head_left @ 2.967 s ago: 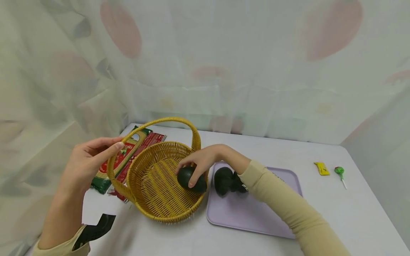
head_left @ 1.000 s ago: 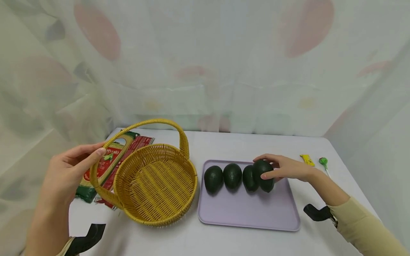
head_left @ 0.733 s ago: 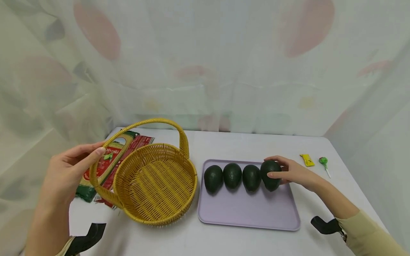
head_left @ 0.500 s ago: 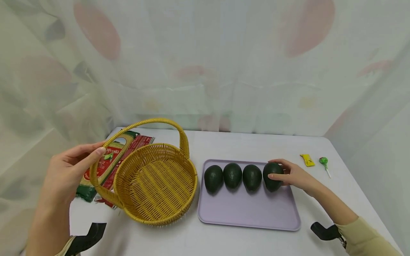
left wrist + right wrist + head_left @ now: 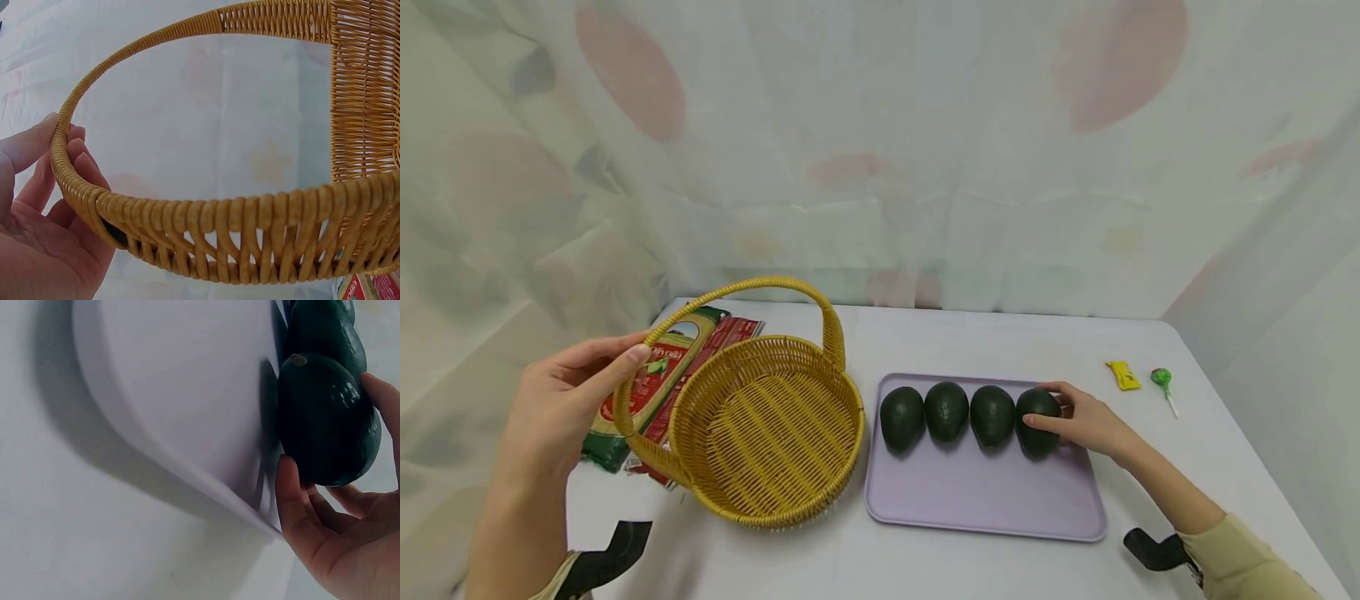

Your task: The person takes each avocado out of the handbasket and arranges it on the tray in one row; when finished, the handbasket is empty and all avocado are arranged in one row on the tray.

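My left hand (image 5: 571, 387) pinches the handle (image 5: 662, 350) of a yellow wicker basket (image 5: 857, 433) between thumb and fingers. In the left wrist view the thumb lies on one side of the handle and the fingertips on the other. Nothing lies inside the basket. To its right, several dark green avocados stand in a row along the back of a lilac tray (image 5: 970, 508). My right hand (image 5: 1086, 423) holds the rightmost avocado (image 5: 1037, 408), its thumb across the side. Fingers and thumb flank that avocado in the right wrist view, where the hand (image 5: 350, 531) sits by the tray's edge.
Behind the basket on the left lie a green, red and gold packet (image 5: 673, 354) and a red packet (image 5: 722, 354). A yellow wrapped candy (image 5: 1123, 375) and a green lollipop (image 5: 1162, 379) lie at the right of the white table (image 5: 737, 567). Patterned curtains hang around it.
My right hand has gone from over the basket, gripping an avocado, to the tray's right end, where an avocado has come down beside the others. The basket holds no avocado now. The left hand keeps its grip.
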{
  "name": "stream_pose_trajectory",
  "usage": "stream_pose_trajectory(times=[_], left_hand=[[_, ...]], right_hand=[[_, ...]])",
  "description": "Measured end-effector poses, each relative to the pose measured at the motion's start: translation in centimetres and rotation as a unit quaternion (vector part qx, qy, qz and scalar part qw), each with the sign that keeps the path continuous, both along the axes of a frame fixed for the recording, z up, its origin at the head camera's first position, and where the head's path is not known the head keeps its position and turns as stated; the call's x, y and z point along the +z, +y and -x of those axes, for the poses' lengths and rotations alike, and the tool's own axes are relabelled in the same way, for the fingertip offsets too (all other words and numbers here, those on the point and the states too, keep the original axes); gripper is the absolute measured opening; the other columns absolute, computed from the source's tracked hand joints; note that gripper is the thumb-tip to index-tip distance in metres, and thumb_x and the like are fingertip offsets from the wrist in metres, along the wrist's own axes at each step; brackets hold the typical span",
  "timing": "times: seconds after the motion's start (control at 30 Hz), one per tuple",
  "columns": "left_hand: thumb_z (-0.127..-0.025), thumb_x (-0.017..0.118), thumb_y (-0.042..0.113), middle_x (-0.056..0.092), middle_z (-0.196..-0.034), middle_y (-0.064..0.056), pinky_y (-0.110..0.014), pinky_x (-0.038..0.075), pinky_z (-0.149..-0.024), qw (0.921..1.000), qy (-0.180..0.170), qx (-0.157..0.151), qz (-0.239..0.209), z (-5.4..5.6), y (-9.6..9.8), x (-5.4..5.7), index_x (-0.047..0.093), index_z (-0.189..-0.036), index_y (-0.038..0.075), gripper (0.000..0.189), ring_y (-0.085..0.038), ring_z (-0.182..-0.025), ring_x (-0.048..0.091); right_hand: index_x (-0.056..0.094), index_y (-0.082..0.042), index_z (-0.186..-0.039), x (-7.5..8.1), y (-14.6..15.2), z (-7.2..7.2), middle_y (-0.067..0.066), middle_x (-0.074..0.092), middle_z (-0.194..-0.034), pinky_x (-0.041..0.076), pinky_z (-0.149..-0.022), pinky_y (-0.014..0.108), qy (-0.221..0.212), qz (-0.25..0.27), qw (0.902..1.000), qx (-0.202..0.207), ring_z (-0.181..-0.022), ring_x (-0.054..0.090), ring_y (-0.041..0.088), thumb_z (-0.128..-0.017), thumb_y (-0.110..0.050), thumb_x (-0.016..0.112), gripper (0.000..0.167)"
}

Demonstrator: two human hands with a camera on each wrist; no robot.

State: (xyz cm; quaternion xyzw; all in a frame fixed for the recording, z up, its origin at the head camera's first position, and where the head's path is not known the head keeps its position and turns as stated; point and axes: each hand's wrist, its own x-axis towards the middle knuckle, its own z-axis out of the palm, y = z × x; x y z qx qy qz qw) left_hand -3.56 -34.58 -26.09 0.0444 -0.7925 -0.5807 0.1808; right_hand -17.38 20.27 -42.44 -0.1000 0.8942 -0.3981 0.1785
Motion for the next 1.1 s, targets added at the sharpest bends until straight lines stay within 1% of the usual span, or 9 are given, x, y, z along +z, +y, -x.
stream_pose_trajectory(times=[0.13, 0.27, 0.37, 0.53, 0.73, 0.87, 0.97, 1.03, 1.1], left_hand=[[-0.093, 0.067, 0.011, 0.068, -0.094, 0.008, -0.017, 0.051, -0.058, 0.9999, -0.004, 0.001, 0.012, 0.0, 0.1, 0.0, 0.073, -0.115, 0.012, 0.023, -0.009, -0.079, 0.058], [-0.093, 0.067, 0.011, 0.069, -0.096, 0.008, -0.017, 0.051, -0.059, 1.0000, -0.003, -0.003, 0.008, 0.1, 0.2, 0.1, 0.073, -0.114, 0.011, 0.022, -0.009, -0.082, 0.058], [-0.093, 0.067, 0.011, 0.069, -0.096, 0.008, -0.017, 0.051, -0.059, 0.9999, -0.003, -0.006, 0.008, 0.2, 0.2, 0.1, 0.074, -0.114, 0.011, 0.022, -0.010, -0.083, 0.057], [-0.093, 0.066, 0.011, 0.069, -0.095, 0.008, -0.017, 0.051, -0.059, 0.9999, 0.000, -0.009, 0.013, 0.2, 0.2, 0.1, 0.073, -0.115, 0.011, 0.023, -0.010, -0.082, 0.058], [-0.093, 0.066, 0.012, 0.068, -0.096, 0.008, -0.017, 0.051, -0.059, 0.9997, 0.000, -0.001, 0.025, 0.1, 0.4, 0.1, 0.073, -0.116, 0.011, 0.023, -0.010, -0.082, 0.058], [-0.094, 0.066, 0.013, 0.068, -0.097, 0.008, -0.017, 0.052, -0.060, 0.9995, -0.002, 0.004, 0.030, 0.1, 0.5, 0.0, 0.072, -0.117, 0.011, 0.024, -0.010, -0.082, 0.057], [-0.094, 0.066, 0.015, 0.068, -0.096, 0.009, -0.017, 0.052, -0.059, 0.9991, -0.008, 0.019, 0.038, 0.0, 0.7, 0.0, 0.071, -0.119, 0.012, 0.026, -0.009, -0.081, 0.058], [-0.094, 0.066, 0.017, 0.067, -0.098, 0.010, -0.017, 0.052, -0.058, 0.9974, -0.012, 0.043, 0.056, -0.2, 1.3, 0.1, 0.070, -0.121, 0.013, 0.028, -0.005, -0.079, 0.060], [-0.093, 0.068, 0.018, 0.065, -0.104, 0.012, -0.014, 0.052, -0.066, 0.9912, 0.019, 0.084, 0.100, -0.5, 2.4, 0.2, 0.070, -0.121, 0.012, 0.029, -0.001, -0.087, 0.060]], right_hand=[[0.040, -0.004, -0.143, 0.0, 0.0, 0.0, 0.019, 0.059, -0.119, 0.051, -0.069, 0.031, 0.002, -0.012, 0.9999, 0.000, -0.084, 0.062, 0.018, -0.086, -0.048, 0.071, 0.078], [0.040, -0.007, -0.143, 0.2, 0.1, 0.0, 0.019, 0.060, -0.119, 0.050, -0.069, 0.032, 0.004, -0.016, 0.9999, -0.001, -0.080, 0.062, 0.017, -0.086, -0.051, 0.069, 0.077], [0.041, -0.008, -0.143, 0.3, 0.2, 0.0, 0.019, 0.058, -0.123, 0.049, -0.070, 0.032, 0.012, -0.014, 0.9998, 0.002, -0.087, 0.062, 0.020, -0.087, -0.050, 0.068, 0.075], [0.044, -0.008, -0.142, 0.6, 0.3, -0.1, 0.022, 0.052, -0.133, 0.050, -0.071, 0.031, 0.029, -0.015, 0.9994, 0.010, -0.107, 0.058, 0.028, -0.090, -0.049, 0.066, 0.070], [0.045, -0.008, -0.141, 0.5, 0.3, 0.1, 0.022, 0.053, -0.133, 0.051, -0.071, 0.031, 0.045, -0.021, 0.9987, 0.007, -0.110, 0.057, 0.031, -0.090, -0.049, 0.065, 0.068], [0.047, -0.007, -0.140, 0.4, 0.4, 0.1, 0.022, 0.054, -0.132, 0.052, -0.077, 0.038, 0.067, -0.032, 0.9972, 0.006, -0.112, 0.056, 0.035, -0.091, -0.049, 0.063, 0.066], [0.049, -0.007, -0.138, 0.4, 0.5, 0.0, 0.022, 0.055, -0.132, 0.052, -0.079, 0.043, 0.090, -0.036, 0.9953, 0.000, -0.114, 0.055, 0.037, -0.093, -0.049, 0.062, 0.063], [0.051, -0.005, -0.137, 0.4, 0.6, -0.2, 0.021, 0.055, -0.132, 0.051, -0.081, 0.047, 0.114, -0.036, 0.9927, -0.007, -0.113, 0.056, 0.038, -0.093, -0.047, 0.062, 0.061], [0.053, -0.004, -0.135, 0.4, 0.6, -0.3, 0.021, 0.056, -0.131, 0.050, -0.082, 0.051, 0.143, -0.031, 0.9890, -0.017, -0.112, 0.057, 0.038, -0.094, -0.044, 0.062, 0.058]])
